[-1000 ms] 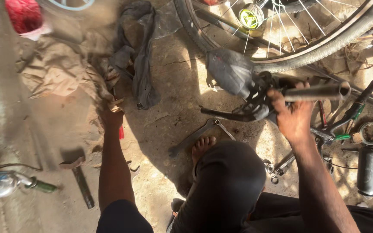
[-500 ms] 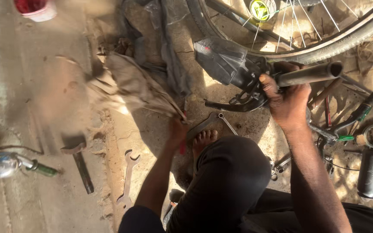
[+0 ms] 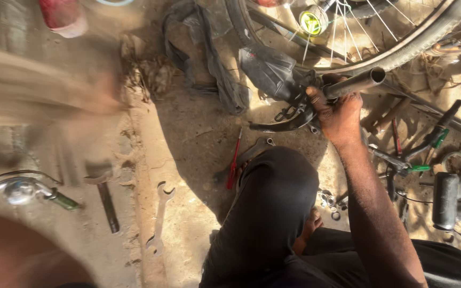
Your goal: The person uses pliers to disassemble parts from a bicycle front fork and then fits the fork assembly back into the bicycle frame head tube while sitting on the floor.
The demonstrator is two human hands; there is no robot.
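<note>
Hard, warm sunlight falls from the upper right, throwing a dark shadow across the ground at centre. Heavy motion blur smears the upper left and left edge; the right side is sharp.

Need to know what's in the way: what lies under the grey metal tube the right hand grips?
Under the grey metal tube, a black bicycle saddle with its curved rails shows, resting on sandy ground. The right hand covers the joint between tube and saddle.

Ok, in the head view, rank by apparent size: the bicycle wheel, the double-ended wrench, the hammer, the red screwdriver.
1. Bicycle wheel, largest, though cut off by the frame.
2. Double-ended wrench and hammer: they look about alike, so I won't rank them.
3. Red screwdriver, smallest.
</note>
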